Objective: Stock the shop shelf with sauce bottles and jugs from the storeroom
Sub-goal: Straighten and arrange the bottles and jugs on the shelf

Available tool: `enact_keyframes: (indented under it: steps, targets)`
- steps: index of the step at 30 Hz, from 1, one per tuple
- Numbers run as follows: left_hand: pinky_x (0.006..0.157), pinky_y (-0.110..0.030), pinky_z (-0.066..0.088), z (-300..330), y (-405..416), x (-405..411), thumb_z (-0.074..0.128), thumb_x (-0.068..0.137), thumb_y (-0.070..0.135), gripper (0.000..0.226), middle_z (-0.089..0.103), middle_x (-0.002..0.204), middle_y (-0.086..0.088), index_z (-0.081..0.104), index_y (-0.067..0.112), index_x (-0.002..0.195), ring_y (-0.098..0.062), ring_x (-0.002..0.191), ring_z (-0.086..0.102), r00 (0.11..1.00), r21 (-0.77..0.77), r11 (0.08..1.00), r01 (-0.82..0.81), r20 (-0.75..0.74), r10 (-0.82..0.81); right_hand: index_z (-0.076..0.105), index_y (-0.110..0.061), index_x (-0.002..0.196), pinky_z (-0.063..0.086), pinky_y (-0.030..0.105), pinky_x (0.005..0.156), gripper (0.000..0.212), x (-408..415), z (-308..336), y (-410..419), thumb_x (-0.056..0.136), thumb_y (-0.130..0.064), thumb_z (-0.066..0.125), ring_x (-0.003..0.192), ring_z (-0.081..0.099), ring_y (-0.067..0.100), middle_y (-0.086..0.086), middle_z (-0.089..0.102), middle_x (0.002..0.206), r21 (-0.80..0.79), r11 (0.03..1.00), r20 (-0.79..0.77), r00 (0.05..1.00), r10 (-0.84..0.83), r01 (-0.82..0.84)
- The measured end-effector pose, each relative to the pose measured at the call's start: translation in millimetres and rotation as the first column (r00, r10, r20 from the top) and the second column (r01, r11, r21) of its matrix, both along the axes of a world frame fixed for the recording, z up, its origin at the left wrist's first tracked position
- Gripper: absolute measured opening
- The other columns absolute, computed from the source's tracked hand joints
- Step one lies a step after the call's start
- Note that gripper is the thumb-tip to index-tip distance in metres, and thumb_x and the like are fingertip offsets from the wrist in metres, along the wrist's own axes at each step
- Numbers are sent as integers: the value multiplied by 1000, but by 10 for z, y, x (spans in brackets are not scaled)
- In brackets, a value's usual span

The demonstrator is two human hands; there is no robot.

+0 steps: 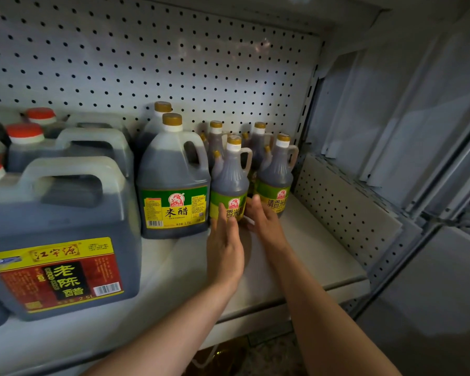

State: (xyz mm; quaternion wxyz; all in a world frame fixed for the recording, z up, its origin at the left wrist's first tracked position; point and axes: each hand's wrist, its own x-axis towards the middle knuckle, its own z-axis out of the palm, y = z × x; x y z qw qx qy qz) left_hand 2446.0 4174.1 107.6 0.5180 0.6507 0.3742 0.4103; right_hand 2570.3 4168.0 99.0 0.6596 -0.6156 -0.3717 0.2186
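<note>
Both hands, left [224, 248] and right [265, 222], lie flat-fingered against the front bottle [229, 183]; they should nudge it gently back, square with its row.

big jug [63, 240] label "老陈醋 2.5L", gold-capped jug [174, 183] label "米醋 RICE VINEGAR 1.75L"

Free room and obstacles on the shelf [296, 256]. Bare shelf board runs from the front edge at 6 o'clock up toward 3 o'clock, open to a hand as far as the perforated side panel [345, 210], which closes that flank. At 12 o'clock, small handled bottles [276, 169] stand packed in rows against the pegboard back [174, 63]. At 10 o'clock the rice vinegar jug [174, 183] blocks passage; at 9 o'clock the large red-capped jugs [63, 234] fill the shelf to its front.
</note>
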Motion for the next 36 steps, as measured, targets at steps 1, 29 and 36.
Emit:
enact_keyframes:
  steps: [1, 29, 36]
  targets:
    - [119, -34, 25, 8, 14, -4, 29, 106, 45, 50, 22, 163, 11, 23, 41, 155, -15, 149, 26, 1000, -14, 1000, 13, -8, -14, 69, -13, 122, 57, 31, 89, 53, -4, 6, 5, 102, -54, 42, 115, 68, 16, 4, 73, 120, 0, 1000, 0, 1000, 12, -12]
    - [122, -38, 22, 52, -55, 619, 32, 104, 50, 54, 29, 160, 12, 31, 31, 155, -6, 147, 25, 971, 81, 971, 223, 64, -228, 32, -22, 158, 28, 37, 120, 69, 672, 29, -384, 102, -62, 34, 148, 34, 19, 2, 34, 163, -10, 952, -212, 930, -301, 306]
    - [123, -41, 19, -58, 47, 779, 28, 105, 47, 52, 22, 164, 8, 23, 37, 156, -10, 150, 17, 967, 124, 959, 255, -54, -250, 63, -34, 127, 48, 7, 80, 37, 605, 95, -399, 110, -38, 30, 113, 64, -4, -18, 71, 116, 39, 987, -100, 983, -152, 157]
